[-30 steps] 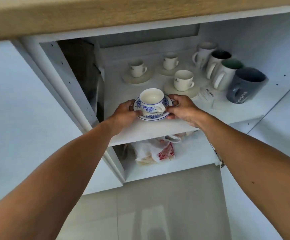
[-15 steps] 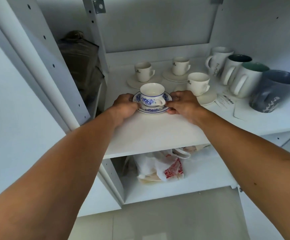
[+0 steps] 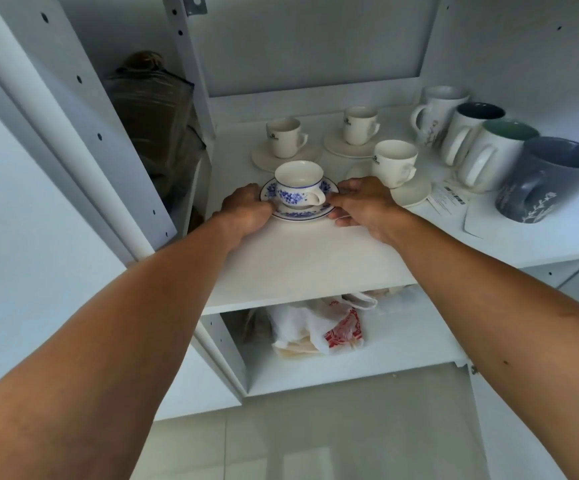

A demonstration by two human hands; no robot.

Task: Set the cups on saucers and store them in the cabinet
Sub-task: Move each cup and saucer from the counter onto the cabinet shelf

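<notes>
Left hand (image 3: 246,211) and right hand (image 3: 364,206) each pinch opposite rims of the blue-patterned saucer (image 3: 298,213) carrying its cup (image 3: 298,183) on the shelf (image 3: 309,261).

You have four tall mugs in a row at 2 o'clock on the shelf: a white mug (image 3: 437,112) rearmost, then a dark-lined mug (image 3: 471,131), a green-lined mug (image 3: 495,150), and a grey-blue mug (image 3: 551,178) with a white sprig pattern nearest you. A printed paper slip (image 3: 449,199) lies flat just beside them. At 6 o'clock, one shelf down, a white plastic bag (image 3: 319,327) with red print sits crumpled. At 10 o'clock, a brownish wrapped bundle (image 3: 153,123) fills the neighbouring bay.
</notes>
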